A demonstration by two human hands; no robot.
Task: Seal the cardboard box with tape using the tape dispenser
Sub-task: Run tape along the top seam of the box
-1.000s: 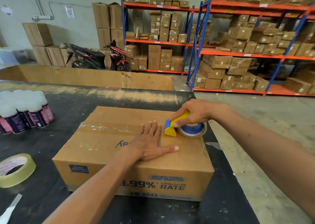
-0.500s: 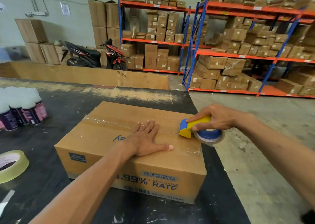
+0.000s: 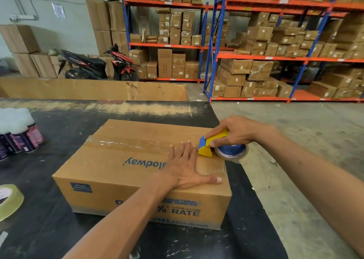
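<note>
A brown cardboard box [image 3: 122, 172] with blue print lies on the black table, its top flaps closed. Clear tape [image 3: 126, 143] runs along the centre seam from the left edge toward the right. My left hand [image 3: 186, 169] lies flat with fingers spread on the right part of the lid, holding nothing. My right hand [image 3: 236, 130] grips the yellow and blue tape dispenser [image 3: 210, 143], whose tape roll [image 3: 232, 152] hangs just past the box's right edge. The dispenser's nose touches the lid just right of my left fingertips.
The black table [image 3: 59, 229] ends close to the right of the box, with concrete floor beyond. Spray cans [image 3: 19, 132] stand at the left. A loose tape roll [image 3: 8, 199] lies at the left edge. A long cardboard wall [image 3: 94, 89], a motorbike and shelving racks stand behind.
My right hand has pulled the dispenser rightward along the seam to the box's right edge. My left hand slid right after it, flat on the lid.
</note>
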